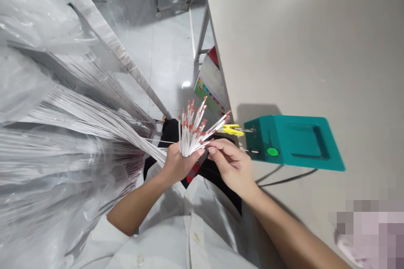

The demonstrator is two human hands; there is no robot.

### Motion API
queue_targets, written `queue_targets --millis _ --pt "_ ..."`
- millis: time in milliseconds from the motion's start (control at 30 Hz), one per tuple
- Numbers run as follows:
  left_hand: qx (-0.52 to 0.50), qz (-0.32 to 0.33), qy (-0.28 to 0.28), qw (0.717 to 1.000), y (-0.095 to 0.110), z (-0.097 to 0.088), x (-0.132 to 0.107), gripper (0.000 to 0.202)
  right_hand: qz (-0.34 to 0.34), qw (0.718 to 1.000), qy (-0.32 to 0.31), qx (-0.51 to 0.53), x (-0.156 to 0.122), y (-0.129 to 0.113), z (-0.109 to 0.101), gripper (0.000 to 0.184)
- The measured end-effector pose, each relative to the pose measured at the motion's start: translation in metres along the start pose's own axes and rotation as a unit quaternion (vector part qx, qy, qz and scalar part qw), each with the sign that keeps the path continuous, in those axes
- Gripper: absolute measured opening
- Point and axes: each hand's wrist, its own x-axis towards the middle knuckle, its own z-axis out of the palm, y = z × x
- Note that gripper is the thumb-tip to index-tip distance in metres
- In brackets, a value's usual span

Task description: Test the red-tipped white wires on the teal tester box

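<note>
My left hand (pixel 178 164) is closed round a fanned bundle of thin white wires with red tips (pixel 192 128), held upright over my lap. My right hand (pixel 229 162) pinches one wire at the right side of the bundle, its tip pointing toward a yellow clip (pixel 232 130) on two metal prongs of a teal box (pixel 293 141). The box has a green round button (pixel 272 151) on its front and sits on the beige table (pixel 299 50).
Long bunches of white wires in clear plastic (pixel 63 134) fill the left side. A black cable (pixel 290 178) runs from the teal box. A colourful carton (pixel 210 86) lies on the floor under the table. A metal cart stands far back.
</note>
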Motion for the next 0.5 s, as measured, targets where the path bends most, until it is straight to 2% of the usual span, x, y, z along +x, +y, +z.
queue_targets --millis 133,200,300,367,500 --pt "0.059 -0.006 0.006 0.998 -0.008 0.0 -0.001 0.019 -0.062 0.996 -0.004 -0.068 0.001 0.0 0.0 0.007" --pt "0.065 -0.009 -0.002 0.998 -0.01 -0.001 -0.001 0.02 -0.033 0.998 -0.001 -0.06 0.002 0.0 0.001 0.01" --pt "0.021 -0.022 -0.019 0.999 -0.007 -0.003 -0.001 0.02 0.085 0.996 -0.004 0.028 0.003 -0.002 0.003 0.015" --pt "-0.021 -0.032 -0.033 0.999 -0.004 -0.005 -0.001 0.021 0.135 0.987 -0.015 0.084 0.003 -0.003 0.005 0.018" --pt "-0.074 -0.043 -0.046 0.995 0.0 -0.008 -0.002 0.023 0.102 0.991 -0.009 0.087 0.003 -0.002 0.007 0.017"
